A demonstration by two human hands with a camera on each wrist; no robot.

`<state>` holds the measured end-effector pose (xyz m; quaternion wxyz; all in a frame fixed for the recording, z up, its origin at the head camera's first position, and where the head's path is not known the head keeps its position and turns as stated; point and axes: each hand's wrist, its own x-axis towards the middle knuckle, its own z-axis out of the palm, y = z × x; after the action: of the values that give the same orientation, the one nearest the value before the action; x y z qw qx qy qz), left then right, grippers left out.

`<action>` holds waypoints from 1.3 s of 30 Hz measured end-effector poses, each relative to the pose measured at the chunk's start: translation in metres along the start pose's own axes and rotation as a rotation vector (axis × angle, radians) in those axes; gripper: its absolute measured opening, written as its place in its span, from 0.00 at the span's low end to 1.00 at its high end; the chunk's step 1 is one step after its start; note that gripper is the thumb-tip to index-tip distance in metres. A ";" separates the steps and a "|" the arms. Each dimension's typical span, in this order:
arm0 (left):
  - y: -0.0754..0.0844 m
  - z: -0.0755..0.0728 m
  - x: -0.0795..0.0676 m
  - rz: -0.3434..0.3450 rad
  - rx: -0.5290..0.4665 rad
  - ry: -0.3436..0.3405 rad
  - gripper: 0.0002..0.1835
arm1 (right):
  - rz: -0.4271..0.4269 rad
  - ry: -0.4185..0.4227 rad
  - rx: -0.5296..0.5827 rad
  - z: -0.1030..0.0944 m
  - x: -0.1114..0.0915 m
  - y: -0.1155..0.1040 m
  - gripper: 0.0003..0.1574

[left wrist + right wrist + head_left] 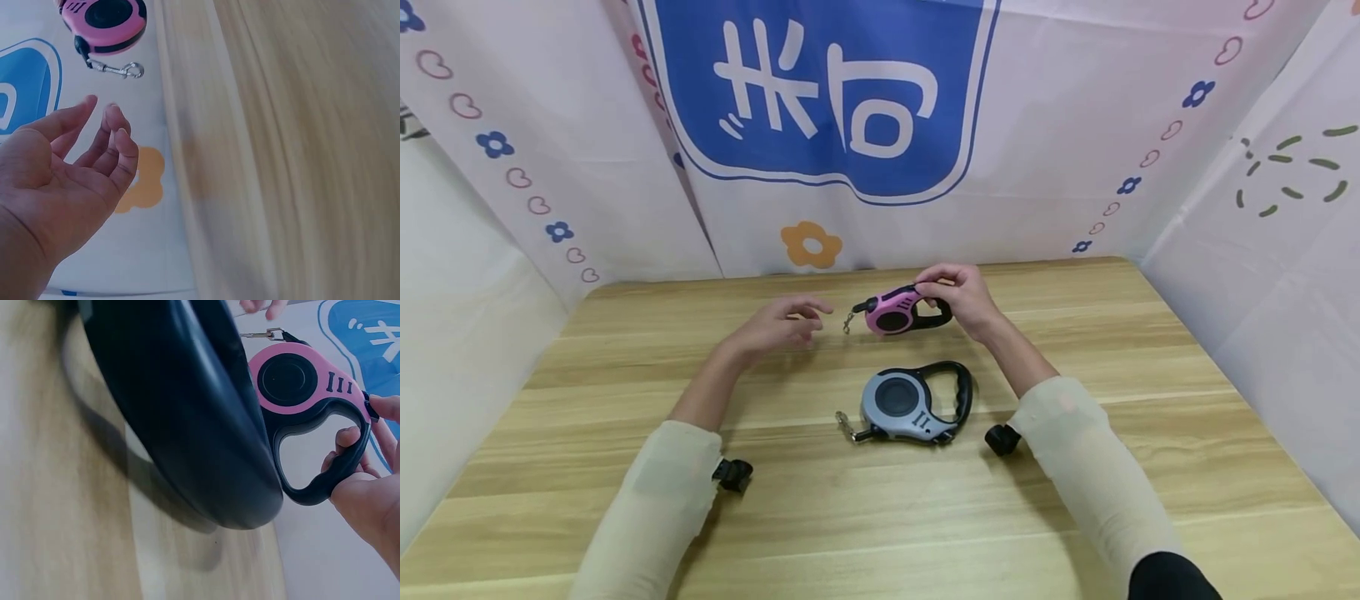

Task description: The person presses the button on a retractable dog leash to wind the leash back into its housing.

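My right hand (961, 298) grips the black handle of a pink retractable dog leash (893, 312) near the back of the table. In the right wrist view the fingers (345, 439) pass through its handle loop. From its left end hangs a small metal clip (128, 70). Just left of that clip, my left hand (782, 323) holds nothing, its fingers loosely bent and apart from the leash. Closer to me lies a grey and black retractable leash (895, 398), its metal clip (846, 427) on the table to the left. Its dark handle (187, 412) looms large in the right wrist view.
The wood-grain table (850, 517) meets a white printed cloth (1037, 167) at its back edge, with more cloth at both sides. A black wrist camera (1002, 439) sits by the right sleeve, and another black camera (734, 474) by the left.
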<state>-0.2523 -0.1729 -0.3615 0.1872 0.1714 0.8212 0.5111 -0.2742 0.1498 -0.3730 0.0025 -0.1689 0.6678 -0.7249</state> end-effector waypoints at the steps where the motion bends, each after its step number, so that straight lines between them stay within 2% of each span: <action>1: -0.001 -0.002 -0.002 0.001 0.000 -0.001 0.21 | 0.003 0.003 -0.002 0.000 0.001 0.001 0.04; 17: -0.014 -0.026 -0.023 0.006 -0.031 0.026 0.19 | 0.012 0.048 -0.007 -0.002 0.017 0.013 0.13; 34: -0.020 -0.034 -0.039 -0.009 -0.013 0.044 0.19 | -0.003 0.051 0.005 -0.002 0.027 0.023 0.05; 39: -0.021 -0.035 -0.041 -0.010 -0.015 0.050 0.19 | 0.005 0.028 -0.009 -0.004 0.027 0.024 0.09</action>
<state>-0.2355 -0.2283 -0.3602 0.1705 0.1529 0.8225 0.5206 -0.3058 0.1449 -0.3896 -0.0057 -0.1573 0.6713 -0.7243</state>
